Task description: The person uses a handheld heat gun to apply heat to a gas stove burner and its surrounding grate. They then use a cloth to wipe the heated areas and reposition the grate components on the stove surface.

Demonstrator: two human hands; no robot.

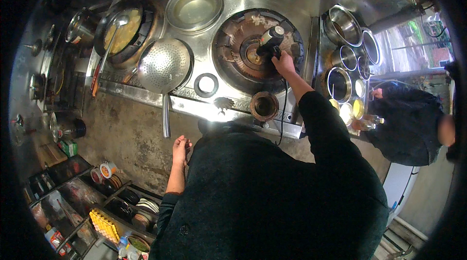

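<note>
My right hand is closed on the handle of a corded hot-air blower, perhaps a hair dryer, over a round wok burner. The blower's black cord hangs down past the stove's front edge. Beside my body, over the floor, my left hand is held with fingers curled and nothing seen in it. A perforated metal strainer lies left of the burner, its handle sticking out past the stove's edge. Behind it stands a metal basin of liquid. A wok with yellowish contents and a ladle sits at the left.
A rusty ring-shaped metal part and a dark ring lie near the front edge. Metal pots and bottles crowd the right counter, where another person stands. Shelves with an egg tray are lower left.
</note>
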